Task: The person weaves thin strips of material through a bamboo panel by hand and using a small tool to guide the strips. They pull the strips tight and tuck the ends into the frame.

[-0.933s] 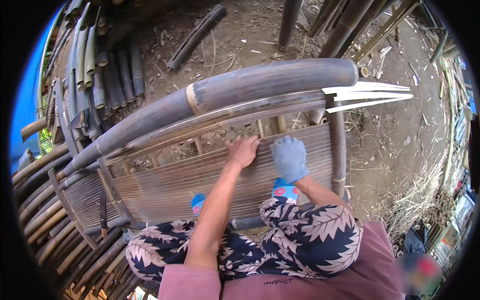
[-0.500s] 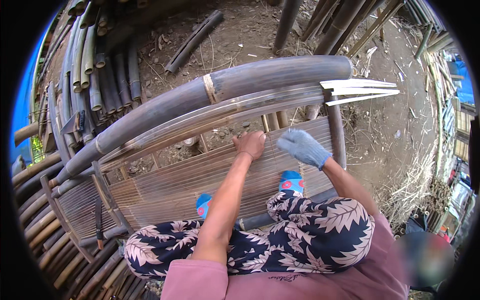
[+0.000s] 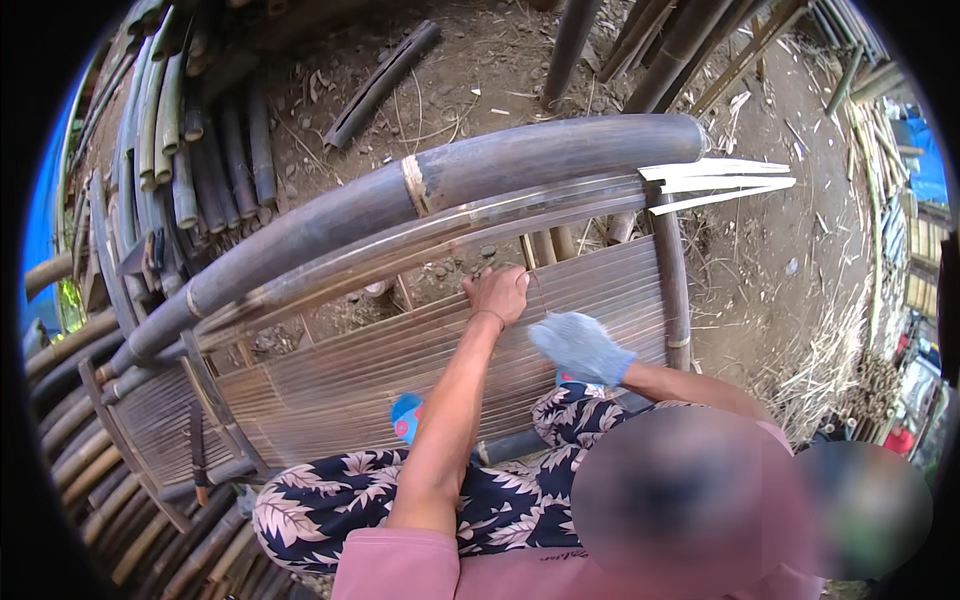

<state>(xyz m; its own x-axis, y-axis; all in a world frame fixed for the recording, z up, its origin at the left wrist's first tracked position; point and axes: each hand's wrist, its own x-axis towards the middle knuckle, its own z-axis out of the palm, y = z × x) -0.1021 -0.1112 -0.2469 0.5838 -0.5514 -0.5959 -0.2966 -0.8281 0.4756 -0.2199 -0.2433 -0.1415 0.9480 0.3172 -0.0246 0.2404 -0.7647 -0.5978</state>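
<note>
My bare left hand [image 3: 497, 295] is closed over the far edge of a panel of thin bamboo slats [image 3: 330, 400], which fills a bamboo frame like a bench. Nearer me and to its right, my right hand [image 3: 580, 350], in a grey-blue knit glove, hovers just over the slats with its fingers curled in. What it holds, if anything, does not show. Beside the left hand a thin dark strand [image 3: 537, 290] curves up. My foot in a blue sock [image 3: 406, 416] rests on the panel; the other is mostly hidden behind the gloved hand.
A thick dark bamboo pole [image 3: 560, 150] runs along the far side of the frame, with pale split strips [image 3: 725, 184] jutting out at right. A long blade with a wooden handle [image 3: 199, 460] lies on the left slats. Bamboo poles [image 3: 165, 110] are stacked at the far left.
My gloved right hand has come toward me and slightly left, now covering most of my right foot. The left hand keeps its place at the panel's edge.
</note>
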